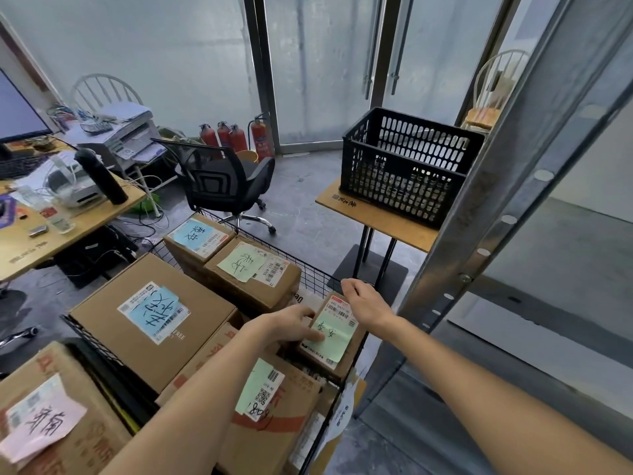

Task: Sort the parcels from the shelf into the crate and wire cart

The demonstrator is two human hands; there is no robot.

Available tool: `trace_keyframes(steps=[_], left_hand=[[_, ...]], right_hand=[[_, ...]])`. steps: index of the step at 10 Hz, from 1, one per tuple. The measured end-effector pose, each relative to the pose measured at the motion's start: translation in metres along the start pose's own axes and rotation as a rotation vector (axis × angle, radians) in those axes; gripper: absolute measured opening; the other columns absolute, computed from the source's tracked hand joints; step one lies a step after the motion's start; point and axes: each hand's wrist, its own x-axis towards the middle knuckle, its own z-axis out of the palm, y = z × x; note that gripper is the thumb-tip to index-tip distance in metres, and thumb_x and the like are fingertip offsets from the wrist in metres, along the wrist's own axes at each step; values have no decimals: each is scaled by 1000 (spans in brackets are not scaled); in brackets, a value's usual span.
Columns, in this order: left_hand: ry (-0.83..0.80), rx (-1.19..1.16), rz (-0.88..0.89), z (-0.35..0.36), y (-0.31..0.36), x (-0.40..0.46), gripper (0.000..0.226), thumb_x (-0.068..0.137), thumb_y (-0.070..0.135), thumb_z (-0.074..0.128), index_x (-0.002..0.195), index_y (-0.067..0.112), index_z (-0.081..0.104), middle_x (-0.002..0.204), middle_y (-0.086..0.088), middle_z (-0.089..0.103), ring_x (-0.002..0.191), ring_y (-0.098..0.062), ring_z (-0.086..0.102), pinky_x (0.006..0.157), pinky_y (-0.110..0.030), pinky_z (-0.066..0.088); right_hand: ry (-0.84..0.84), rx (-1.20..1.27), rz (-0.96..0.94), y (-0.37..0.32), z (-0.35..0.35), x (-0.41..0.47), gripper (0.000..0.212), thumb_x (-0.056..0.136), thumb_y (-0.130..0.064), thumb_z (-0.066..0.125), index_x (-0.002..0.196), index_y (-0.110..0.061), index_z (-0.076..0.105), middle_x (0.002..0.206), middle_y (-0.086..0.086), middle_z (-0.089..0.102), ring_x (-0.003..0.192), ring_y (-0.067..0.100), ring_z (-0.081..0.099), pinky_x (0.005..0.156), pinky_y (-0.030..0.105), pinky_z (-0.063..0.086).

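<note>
A small cardboard parcel (334, 332) with a green handwritten note lies at the right end of the black wire cart (310, 265), on top of other boxes. My left hand (286, 325) grips its left edge, thumb on the label and fingers over the far side. Resting against the parcel's far right corner, my right hand (363, 299) has its fingers straight. The black plastic crate (404, 166) stands on a small wooden table (394, 228) beyond the cart. The grey metal shelf upright (507, 186) rises at the right.
Several other labelled boxes fill the cart, among them a large one with a blue note (154, 313) and one with a green note (253, 269). A box with a pink note (44, 416) sits at lower left. An office chair (226, 180) and a cluttered desk (51, 228) stand behind.
</note>
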Motion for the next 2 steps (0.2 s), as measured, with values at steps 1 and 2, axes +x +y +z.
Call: trace_keyframes(steps=[1, 2], left_hand=[[15, -53, 29, -1, -3, 3, 76, 91, 39, 73, 154, 20, 36, 133, -4, 63, 110, -18, 67, 96, -35, 55], [97, 23, 61, -2, -5, 0, 78, 92, 43, 69, 157, 19, 34, 141, -5, 59, 121, -19, 62, 106, -40, 50]], right_hand=[[-8, -84, -15, 1, 1, -1, 67, 101, -65, 33, 154, -25, 38, 156, 1, 42, 141, 24, 42, 116, 49, 35], [13, -203, -73, 2, 0, -6, 64, 104, -55, 39, 158, -21, 30, 160, 3, 36, 145, 25, 38, 117, 47, 34]])
